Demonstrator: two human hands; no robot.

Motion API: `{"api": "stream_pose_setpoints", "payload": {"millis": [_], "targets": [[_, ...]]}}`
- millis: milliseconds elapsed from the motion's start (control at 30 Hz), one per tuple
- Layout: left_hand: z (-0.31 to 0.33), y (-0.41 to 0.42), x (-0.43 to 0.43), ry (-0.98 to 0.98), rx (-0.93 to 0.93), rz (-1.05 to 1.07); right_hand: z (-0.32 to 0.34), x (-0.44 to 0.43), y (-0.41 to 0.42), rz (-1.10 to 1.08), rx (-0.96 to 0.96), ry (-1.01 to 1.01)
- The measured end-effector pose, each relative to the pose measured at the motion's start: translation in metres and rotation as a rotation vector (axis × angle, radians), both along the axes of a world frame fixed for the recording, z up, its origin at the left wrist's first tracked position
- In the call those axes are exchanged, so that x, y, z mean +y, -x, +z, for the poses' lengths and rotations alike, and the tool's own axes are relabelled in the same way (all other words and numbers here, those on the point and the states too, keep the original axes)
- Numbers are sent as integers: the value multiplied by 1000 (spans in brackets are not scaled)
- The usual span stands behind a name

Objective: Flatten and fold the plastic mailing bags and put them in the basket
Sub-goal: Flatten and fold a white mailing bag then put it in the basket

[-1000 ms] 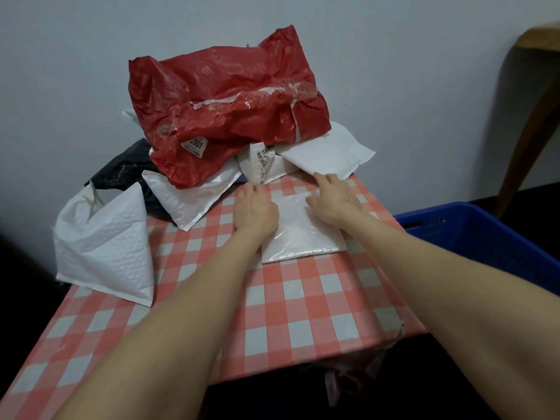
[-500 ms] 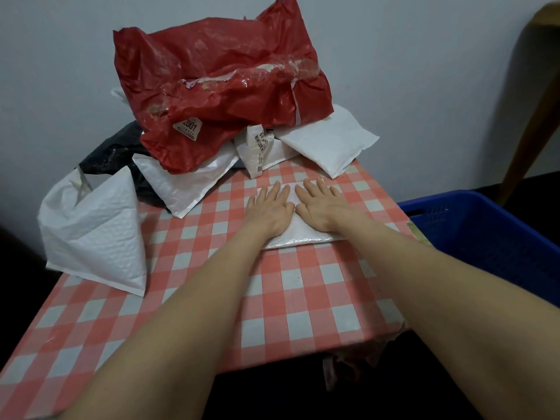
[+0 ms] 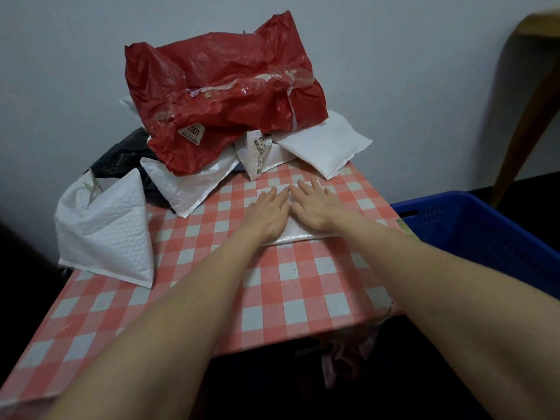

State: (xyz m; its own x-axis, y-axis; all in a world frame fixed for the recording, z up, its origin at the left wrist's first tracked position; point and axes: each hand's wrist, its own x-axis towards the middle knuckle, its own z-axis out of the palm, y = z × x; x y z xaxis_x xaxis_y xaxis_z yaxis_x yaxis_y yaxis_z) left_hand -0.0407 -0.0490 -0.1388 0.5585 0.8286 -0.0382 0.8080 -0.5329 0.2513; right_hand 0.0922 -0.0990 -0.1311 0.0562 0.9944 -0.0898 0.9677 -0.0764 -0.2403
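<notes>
Flat on the red-and-white checked desk (image 3: 303,283), toward its far right part: a white mailing bag (image 3: 298,235), largely covered. Long axis seemingly near to far, though only a little longer than wide; far end toward the wall, near edge glossy and slightly raised. Pressed onto it side by side, palms down: left hand (image 3: 266,215) and right hand (image 3: 315,207), almost touching. Fingers (image 3: 274,197) straight and close together, pointing far, gripping nothing.

Heaped at the far end of the desk, against the wall: a crumpled red bag (image 3: 224,107) on top, with a small label at its near left corner. Beneath it a white padded bag (image 3: 191,183), a labelled white bag (image 3: 257,153), and a white pillow-like bag (image 3: 327,147) jutting right, just beyond the fingertips. Behind on the left, a black bag (image 3: 121,156). At the left desk edge, a white bubble bag (image 3: 106,231) standing up in a tent shape.

Right of the desk and lower: a blue basket (image 3: 485,237).
</notes>
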Motion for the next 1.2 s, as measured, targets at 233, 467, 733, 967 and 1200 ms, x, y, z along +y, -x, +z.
{"api": "stream_pose_setpoints", "payload": {"millis": [233,467,733,967,1200], "targets": [[-16,-2,-9,-89,94,50,-16,-14,3,-59,-37,41],[-16,-3,-7,-93,117,48,-17,-13,2,-61,-48,44],[-12,-5,-7,-57,131,52,-16,-12,3,-67,-22,49],[-11,-4,-9,-31,95,57,-15,-12,0,-75,42,42],[16,1,6,-40,-289,367,10,-8,-32,-515,609,-353]]}}
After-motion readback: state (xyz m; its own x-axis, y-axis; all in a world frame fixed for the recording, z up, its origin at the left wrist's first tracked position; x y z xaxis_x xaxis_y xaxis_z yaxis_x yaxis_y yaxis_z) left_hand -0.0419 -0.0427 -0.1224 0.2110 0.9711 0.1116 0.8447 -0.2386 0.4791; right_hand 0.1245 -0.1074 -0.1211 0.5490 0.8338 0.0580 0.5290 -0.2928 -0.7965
